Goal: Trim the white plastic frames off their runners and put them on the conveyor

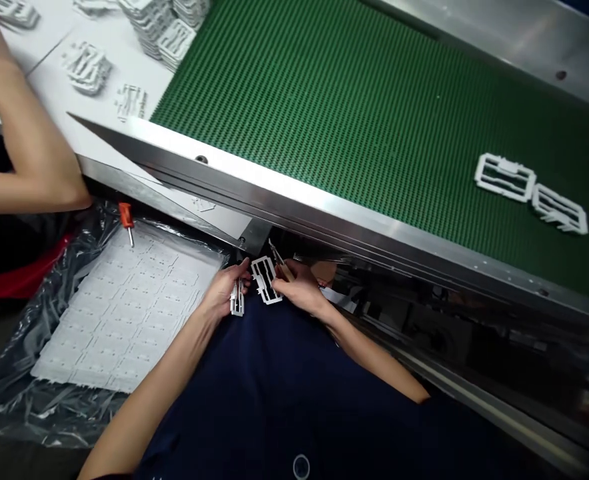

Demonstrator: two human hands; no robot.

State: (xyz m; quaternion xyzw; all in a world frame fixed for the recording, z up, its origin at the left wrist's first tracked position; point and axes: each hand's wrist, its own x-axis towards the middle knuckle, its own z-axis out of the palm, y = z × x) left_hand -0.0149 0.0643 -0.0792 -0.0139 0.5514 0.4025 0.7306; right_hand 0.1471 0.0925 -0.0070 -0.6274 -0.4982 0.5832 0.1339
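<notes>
Bright, even light; soft glare on steel rail (294, 207).

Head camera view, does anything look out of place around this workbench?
An orange-handled screwdriver lies loose on the crumpled clear plastic sheet, its metal tip resting on the white moulded plastic panel; a loose tool among the parts looks out of place. A lone white plastic piece also lies apart under the steel conveyor rail.

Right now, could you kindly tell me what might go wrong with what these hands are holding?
The small pointed metal tool in the right hand sits close to the fingers and might nick them. The thin white plastic frame could snap, and the narrow white plastic piece in the left hand might slip onto the navy clothing.
</notes>
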